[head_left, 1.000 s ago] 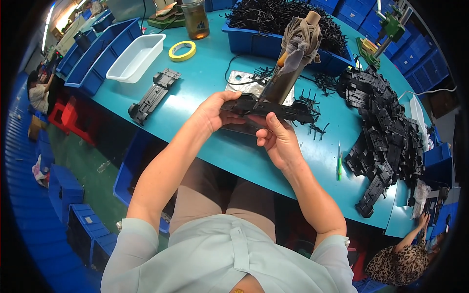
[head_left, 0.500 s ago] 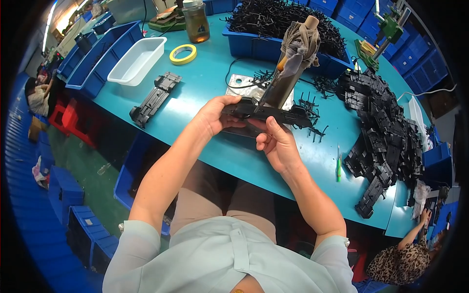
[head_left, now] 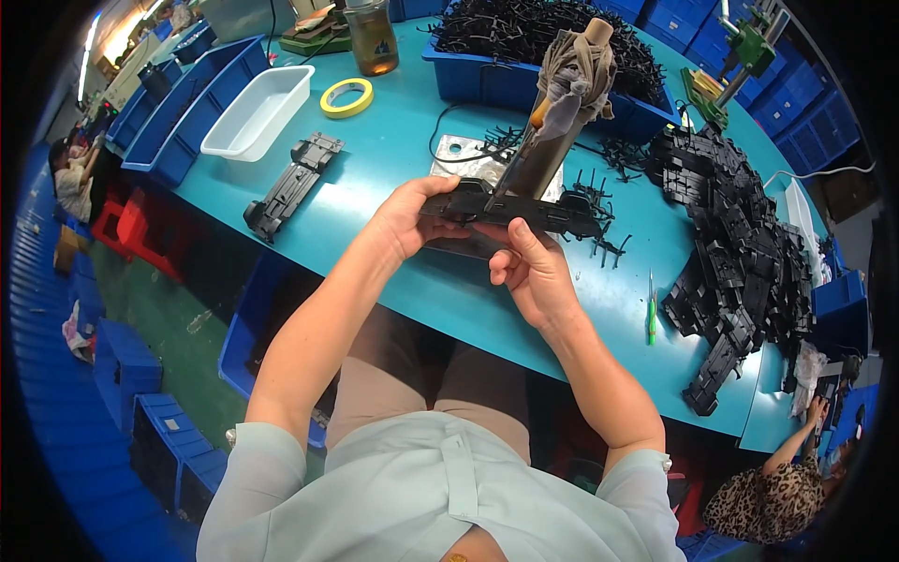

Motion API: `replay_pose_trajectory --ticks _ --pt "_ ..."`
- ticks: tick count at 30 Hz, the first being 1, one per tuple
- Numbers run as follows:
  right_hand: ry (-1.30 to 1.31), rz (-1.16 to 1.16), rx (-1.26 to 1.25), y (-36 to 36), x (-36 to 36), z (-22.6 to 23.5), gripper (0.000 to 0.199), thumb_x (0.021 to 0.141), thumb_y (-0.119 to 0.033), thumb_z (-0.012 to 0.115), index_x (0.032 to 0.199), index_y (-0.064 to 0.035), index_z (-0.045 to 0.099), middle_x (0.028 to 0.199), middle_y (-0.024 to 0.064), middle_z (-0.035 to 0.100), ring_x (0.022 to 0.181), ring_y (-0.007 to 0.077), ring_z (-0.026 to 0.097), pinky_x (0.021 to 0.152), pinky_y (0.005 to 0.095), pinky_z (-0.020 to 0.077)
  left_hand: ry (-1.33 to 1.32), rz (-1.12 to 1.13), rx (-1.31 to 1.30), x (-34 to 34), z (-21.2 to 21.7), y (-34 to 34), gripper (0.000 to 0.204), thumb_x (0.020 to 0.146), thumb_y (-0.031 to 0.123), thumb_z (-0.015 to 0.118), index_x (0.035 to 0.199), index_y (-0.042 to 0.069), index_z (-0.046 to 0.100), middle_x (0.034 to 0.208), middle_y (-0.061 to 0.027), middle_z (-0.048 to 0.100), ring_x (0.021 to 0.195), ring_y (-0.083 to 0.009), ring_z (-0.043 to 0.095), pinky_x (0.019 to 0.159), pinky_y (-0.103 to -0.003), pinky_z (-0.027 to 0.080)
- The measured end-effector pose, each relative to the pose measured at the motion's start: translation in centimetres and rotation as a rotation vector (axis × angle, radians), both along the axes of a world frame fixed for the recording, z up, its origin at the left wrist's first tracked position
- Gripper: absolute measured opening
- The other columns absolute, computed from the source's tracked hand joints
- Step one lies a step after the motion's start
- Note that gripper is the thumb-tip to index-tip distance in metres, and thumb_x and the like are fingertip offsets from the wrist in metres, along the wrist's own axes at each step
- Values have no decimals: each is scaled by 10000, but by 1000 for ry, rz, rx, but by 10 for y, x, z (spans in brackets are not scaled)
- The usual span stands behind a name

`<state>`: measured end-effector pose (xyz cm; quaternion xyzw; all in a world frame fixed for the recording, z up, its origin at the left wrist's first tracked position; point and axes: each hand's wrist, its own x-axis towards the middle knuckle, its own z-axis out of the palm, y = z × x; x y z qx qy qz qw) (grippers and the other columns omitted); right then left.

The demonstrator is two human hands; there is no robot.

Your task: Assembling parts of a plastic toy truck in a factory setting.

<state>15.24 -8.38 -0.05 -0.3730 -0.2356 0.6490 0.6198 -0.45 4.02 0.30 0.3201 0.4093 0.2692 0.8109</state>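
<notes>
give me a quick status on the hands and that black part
Left hand and right hand both shut on black plastic part. Held over teal table. Wrapped tool stands right behind.

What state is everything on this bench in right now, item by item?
left hand: gripping the black plastic part
right hand: gripping the same part
white tray: empty
blue bin: heaped with black pieces
yellow tape roll: lying flat
green tool: lying unused
</notes>
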Motion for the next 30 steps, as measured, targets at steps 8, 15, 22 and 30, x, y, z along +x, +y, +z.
replay_pose_trajectory --ticks 8,15,22,30 --pt "67 43 33 -2 2 -2 436 891 -280 648 1197 3 519 1097 167 637 681 154 649 529 251 525 -39 -34 49 -2 -4 0 400 832 323 613 1112 39 586 1046 -138 638 954 -277 607 845 -424 503" --pt "71 17 22 -1 2 -4 442 890 -287 649 1187 13 518 1094 166 638 677 145 641 535 251 518 -20 -7 6 0 -4 2 293 854 247 621 1044 26 594 930 -109 646 814 -228 635 759 -422 568" --pt "55 26 45 3 3 -4 431 900 -296 636 1178 10 515 1086 153 642 674 139 636 541 245 517 3 25 20 0 -2 2 280 859 247 617 1036 31 602 918 -110 651 794 -229 637 730 -408 568" --pt "137 42 -90 -14 -4 -11 258 936 -244 566 1052 -15 590 1014 129 663 660 98 546 572 248 452 70 180 95 -13 -2 -37 262 887 232 599 990 -8 614 897 -113 653 757 -215 640 601 -349 535"
